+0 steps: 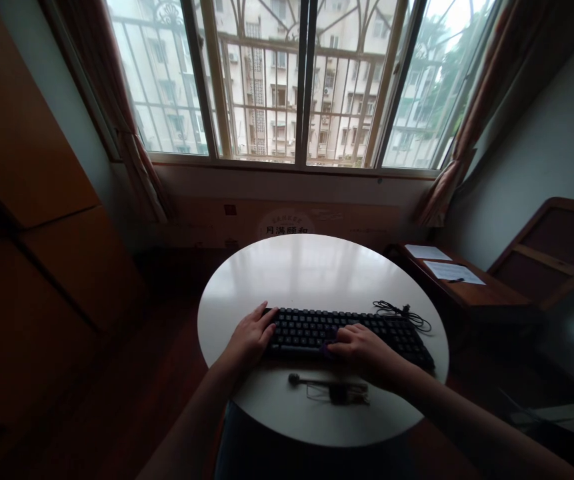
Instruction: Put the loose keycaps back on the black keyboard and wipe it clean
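Observation:
A black keyboard (301, 333) lies across the round white table (247, 280). My left hand (253, 333) rests at its left end, fingers apart, touching the keys and edge. Over the middle of the keyboard, my right hand (361, 347) is closed on a small dark purple thing (325, 349); its kind is mostly hidden by the fingers. A coiled black cable (401, 313) sits behind the keyboard's right part. In front of the keyboard lie a small brush (294, 379) with a dark round head, a thin wire tool (315, 392) and a blurred dark piece (339, 395).
To the right stands a low wooden table (487, 293) with sheets of paper (451, 272) and a pen (457, 280). A wooden-framed chair back (551, 247) leans nearby. Cabinets (41, 267) line the left, and a barred window (301, 87) is ahead.

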Available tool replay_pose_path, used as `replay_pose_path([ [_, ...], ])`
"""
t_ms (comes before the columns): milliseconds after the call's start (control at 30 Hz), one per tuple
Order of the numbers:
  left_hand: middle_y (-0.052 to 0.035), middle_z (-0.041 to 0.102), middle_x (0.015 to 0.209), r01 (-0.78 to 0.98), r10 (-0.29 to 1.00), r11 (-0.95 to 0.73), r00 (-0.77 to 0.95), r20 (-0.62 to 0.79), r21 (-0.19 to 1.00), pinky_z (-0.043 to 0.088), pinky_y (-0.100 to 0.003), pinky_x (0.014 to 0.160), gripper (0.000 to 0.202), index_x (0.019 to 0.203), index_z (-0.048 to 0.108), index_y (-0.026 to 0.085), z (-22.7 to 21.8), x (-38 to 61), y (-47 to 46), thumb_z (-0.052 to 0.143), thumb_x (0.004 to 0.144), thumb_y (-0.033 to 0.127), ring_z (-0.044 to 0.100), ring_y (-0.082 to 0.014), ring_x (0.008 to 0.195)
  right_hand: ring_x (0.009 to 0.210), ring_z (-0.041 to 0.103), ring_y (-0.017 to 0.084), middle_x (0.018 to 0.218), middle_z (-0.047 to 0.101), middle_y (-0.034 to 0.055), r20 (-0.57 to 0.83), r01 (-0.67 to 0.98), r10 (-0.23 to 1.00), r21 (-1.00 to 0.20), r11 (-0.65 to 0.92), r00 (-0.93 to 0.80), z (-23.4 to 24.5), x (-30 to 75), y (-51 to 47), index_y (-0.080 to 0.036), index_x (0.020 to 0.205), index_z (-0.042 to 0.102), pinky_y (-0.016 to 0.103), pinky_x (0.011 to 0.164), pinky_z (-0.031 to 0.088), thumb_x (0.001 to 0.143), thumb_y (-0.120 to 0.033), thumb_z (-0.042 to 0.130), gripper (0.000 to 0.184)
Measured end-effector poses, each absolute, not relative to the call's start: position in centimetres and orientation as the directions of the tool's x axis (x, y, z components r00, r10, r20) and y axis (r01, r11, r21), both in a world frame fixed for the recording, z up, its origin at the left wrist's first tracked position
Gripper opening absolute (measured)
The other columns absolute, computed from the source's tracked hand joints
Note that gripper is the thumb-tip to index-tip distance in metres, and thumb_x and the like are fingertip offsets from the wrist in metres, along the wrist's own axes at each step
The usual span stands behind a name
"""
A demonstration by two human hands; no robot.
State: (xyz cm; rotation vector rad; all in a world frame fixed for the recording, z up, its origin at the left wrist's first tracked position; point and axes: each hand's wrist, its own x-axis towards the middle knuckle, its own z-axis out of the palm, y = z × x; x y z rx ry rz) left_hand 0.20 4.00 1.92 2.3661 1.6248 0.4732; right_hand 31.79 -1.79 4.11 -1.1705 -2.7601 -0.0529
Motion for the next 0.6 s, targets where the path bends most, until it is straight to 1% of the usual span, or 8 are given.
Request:
replay_pose_path([
  [100, -0.0080, 0.033, 0.162, 0.858, 0.934, -0.357, 0.329, 0.139, 0.369, 0.034, -0.048, 0.118, 0.052, 0.149, 0.047, 0.025, 1.7, 0.1, 4.1, 0.037, 0.100, 0.039, 0.042, -0.0319, 0.142, 0.088, 0.054, 0.016, 0.098, 0.061, 0.0032, 0.159, 0.711, 0.700, 0.014, 0.703, -0.696, 3.8, 33.9, -2.3, -0.029, 0.122, 0.066, 0.032, 0.085, 0.036, 0.097, -0.015, 0.055, 0.031],
  [167, -0.0077, 0.033, 0.162, 0.857, 0.934, -0.357, 0.329, 0.140, 0.371, 0.034, -0.048, 0.118, 0.052, 0.150, 0.046, 0.026, 1.5, 0.1, 4.2, 0.038, 0.100, 0.039, 0.042, -0.0322, 0.142, 0.090, 0.055, 0.016, 0.099, 0.061, 0.0037, 0.149, 0.703, 0.693, 0.015, 0.711, -0.705, 3.7, 35.0, -2.5, -0.029, 0.122, 0.066, 0.032, 0.086, 0.037, 0.097, -0.012, 0.054, 0.033],
  [267, -0.0076, 0.031, 0.163, 0.855, 0.939, -0.344, 0.316, 0.135, 0.388, 0.033, -0.048, 0.119, 0.053, 0.150, 0.046, 0.025, 1.1, 0.0, 4.3, 0.037, 0.099, 0.039, 0.041, -0.0320, 0.143, 0.092, 0.056, 0.017, 0.099, 0.061, 0.0047, 0.104, 0.696, 0.692, -0.006, 0.718, -0.714, 3.9, 36.3, -2.6, -0.028, 0.122, 0.067, 0.034, 0.088, 0.039, 0.096, -0.009, 0.052, 0.036],
  [333, -0.0092, 0.030, 0.164, 0.853, 0.945, -0.327, 0.299, 0.132, 0.408, 0.032, -0.047, 0.119, 0.056, 0.151, 0.044, 0.022, 0.9, -0.1, 4.3, 0.036, 0.099, 0.039, 0.040, -0.0316, 0.143, 0.093, 0.057, 0.018, 0.100, 0.062, 0.0056, 0.045, 0.696, 0.697, -0.028, 0.717, -0.716, 4.5, 37.0, -2.4, -0.029, 0.121, 0.068, 0.035, 0.089, 0.040, 0.095, -0.010, 0.052, 0.036],
  [433, -0.0122, 0.031, 0.163, 0.841, 0.950, -0.311, 0.273, 0.148, 0.444, 0.031, -0.046, 0.120, 0.060, 0.153, 0.040, 0.015, 0.5, -0.1, 4.3, 0.037, 0.098, 0.037, 0.038, -0.0306, 0.145, 0.092, 0.059, 0.017, 0.102, 0.063, 0.0059, -0.055, 0.703, 0.702, -0.117, 0.702, -0.710, 6.2, 37.5, -1.8, -0.031, 0.118, 0.071, 0.033, 0.087, 0.044, 0.094, -0.014, 0.054, 0.034],
  [500, -0.0128, 0.032, 0.162, 0.833, 0.952, -0.305, 0.260, 0.160, 0.461, 0.029, -0.046, 0.121, 0.061, 0.153, 0.038, 0.012, 0.3, -0.1, 4.3, 0.039, 0.096, 0.034, 0.036, -0.0293, 0.146, 0.091, 0.061, 0.016, 0.101, 0.064, 0.0062, -0.107, 0.693, 0.687, -0.192, 0.694, -0.718, 7.6, 37.3, -1.1, -0.029, 0.113, 0.074, 0.029, 0.083, 0.046, 0.094, -0.016, 0.054, 0.031],
  [600, -0.0134, 0.031, 0.162, 0.835, 0.957, -0.291, 0.253, 0.142, 0.467, 0.027, -0.044, 0.122, 0.064, 0.154, 0.036, 0.009, 0.3, -0.1, 4.3, 0.040, 0.094, 0.030, 0.034, -0.0278, 0.147, 0.091, 0.062, 0.014, 0.103, 0.065, 0.0057, -0.111, 0.655, 0.651, -0.250, 0.713, -0.751, 9.2, 35.5, 0.5, -0.027, 0.110, 0.075, 0.025, 0.079, 0.048, 0.094, -0.015, 0.051, 0.031],
])
